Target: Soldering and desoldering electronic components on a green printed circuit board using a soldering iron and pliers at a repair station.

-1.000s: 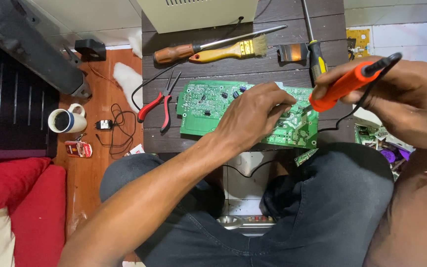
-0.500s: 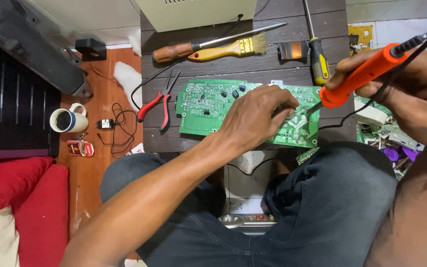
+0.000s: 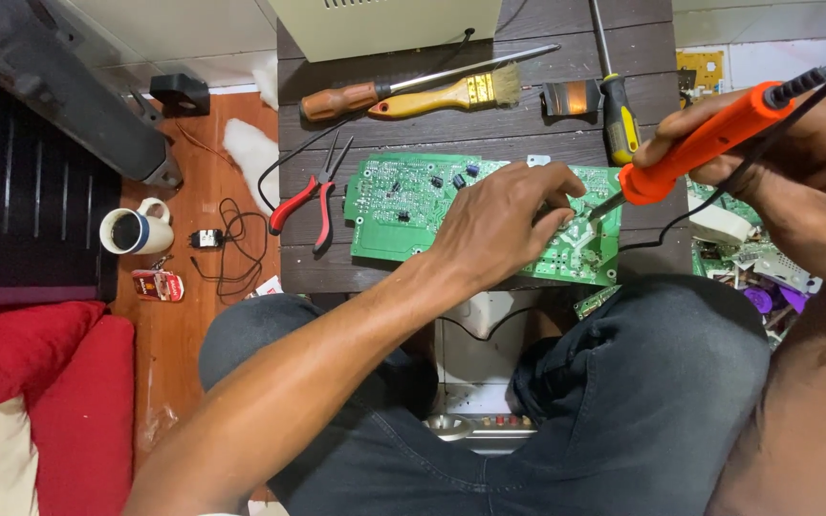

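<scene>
Dark wooden plank table [image 3: 451, 119] over a reddish wood floor, viewed from above, with dark-trousered knees tucked under its near edge. Green circuit board [image 3: 403, 205] flat on the table's near half, copper-side parts and small dark components facing up. Left hand [image 3: 499, 225] pressed down on the board's right-hand part, fingers spread and curled onto it, pinning it in place; nothing gripped between the fingers as far as can be told. Right hand [image 3: 795, 162] closed around an orange soldering iron [image 3: 705, 143], held slantwise, metal tip down at the board's right end, just beside the left fingertips; black cord looping off the handle's upper end and down past the table edge.

Behind the board: brown-handled screwdriver [image 3: 403, 86] and yellow-handled paintbrush [image 3: 451, 94] lying side by side, nearly touching. Further right, a second screwdriver [image 3: 616, 105] with black and yellow grip, pointing away, next to a small dark block with an orange face. Red-handled pliers [image 3: 313, 196] just left of the board, jaws pointing away. Cream-coloured case [image 3: 384, 24] at the table's far edge.

On the floor to the left: white mug [image 3: 134, 231] with dark rim band, a tangle of thin black wire beside it, a small red packet nearby. Red cushion [image 3: 40, 382] at lower left. More green boards and purple scraps heaped at right, under the right wrist.
</scene>
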